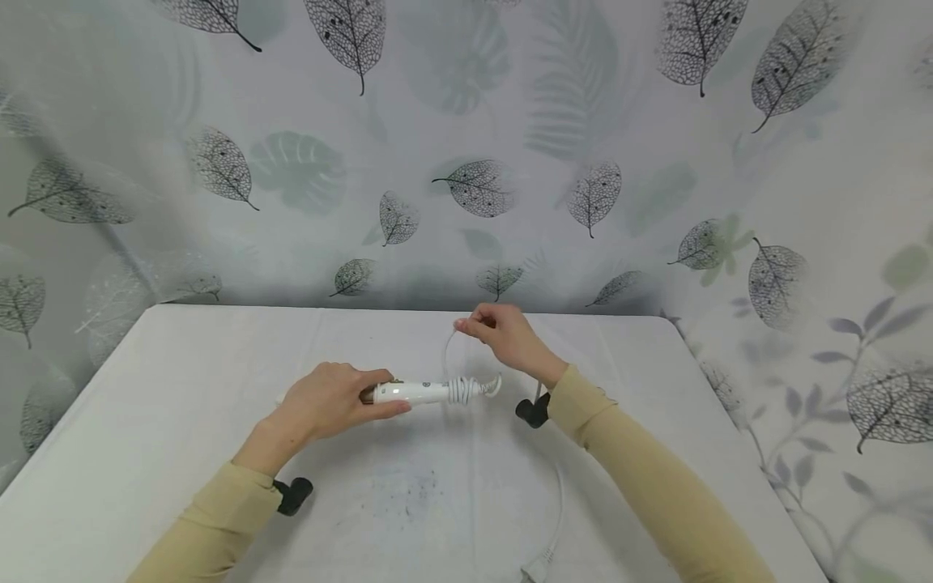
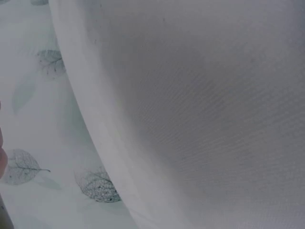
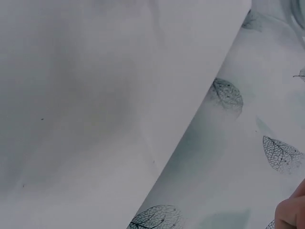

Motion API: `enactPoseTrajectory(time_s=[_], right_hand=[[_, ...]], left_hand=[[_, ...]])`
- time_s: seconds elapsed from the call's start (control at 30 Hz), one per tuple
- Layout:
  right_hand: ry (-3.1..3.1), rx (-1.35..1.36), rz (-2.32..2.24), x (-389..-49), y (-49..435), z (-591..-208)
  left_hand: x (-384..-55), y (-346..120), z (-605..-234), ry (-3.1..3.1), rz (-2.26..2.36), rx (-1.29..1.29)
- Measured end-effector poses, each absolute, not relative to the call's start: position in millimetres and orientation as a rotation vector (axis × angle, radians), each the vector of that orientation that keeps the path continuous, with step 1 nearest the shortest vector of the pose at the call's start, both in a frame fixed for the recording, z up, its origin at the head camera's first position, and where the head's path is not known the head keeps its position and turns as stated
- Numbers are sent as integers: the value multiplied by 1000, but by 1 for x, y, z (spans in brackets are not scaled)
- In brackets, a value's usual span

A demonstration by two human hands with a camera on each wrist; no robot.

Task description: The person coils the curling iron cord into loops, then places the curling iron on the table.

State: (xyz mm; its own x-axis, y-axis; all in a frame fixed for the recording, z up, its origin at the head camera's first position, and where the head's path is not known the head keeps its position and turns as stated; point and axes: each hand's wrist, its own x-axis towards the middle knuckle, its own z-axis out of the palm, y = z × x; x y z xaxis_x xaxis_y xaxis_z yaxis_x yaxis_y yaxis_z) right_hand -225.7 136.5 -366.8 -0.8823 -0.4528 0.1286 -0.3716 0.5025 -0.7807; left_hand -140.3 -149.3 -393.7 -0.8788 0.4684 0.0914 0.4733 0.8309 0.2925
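In the head view my left hand [image 1: 321, 405] grips a white curling iron [image 1: 411, 393] and covers much of its left part. The handle points right, and a white cord [image 1: 461, 391] is wound in several loops round its end. Up and to the right, my right hand [image 1: 510, 336] pinches a stretch of that cord between thumb and fingers, above the loops. Past the right wrist the cord runs down to a white plug [image 1: 536, 569] at the bottom edge. Only bits of the fingers [image 2: 2, 162] show in the left wrist view, and of the other fingers [image 3: 290, 212] in the right wrist view.
A white-covered table [image 1: 219, 348] lies beneath both hands, with faint dark smudges [image 1: 419, 490] near its middle. Behind it and at the sides hangs a leaf-patterned curtain [image 1: 437, 105]. Black wrist mounts [image 1: 294, 496] stick out from the sleeves.
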Motion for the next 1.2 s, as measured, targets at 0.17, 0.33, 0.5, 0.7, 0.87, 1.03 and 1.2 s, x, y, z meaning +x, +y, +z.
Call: enactPoseTrajectory(time_s=[0.17, 0.33, 0.5, 0.7, 0.87, 1.03, 1.2], right_hand=[[2534, -691, -1453, -218, 137, -359], [2429, -703, -1541, -209, 134, -353], [2406, -708, -1572, -198, 132, -349], [2435, -757, -1560, -180, 130, -348], [2469, -797, -1527, -163, 133, -353], [2471, -836, -1489, -148, 138, -363], [2421, -856, -1447, -135, 143, -374]], left_hand=[[-141, -148, -396, -2979, -478, -766], [-143, -146, -396, -2960, -468, -775], [-144, -143, -396, -2968, -474, -750], [-146, -143, -396, -2980, -468, -712], [-147, -145, -396, -3016, -483, -668], [-148, -147, -397, -3014, -480, -660], [-149, -149, -399, -3033, -462, -632]])
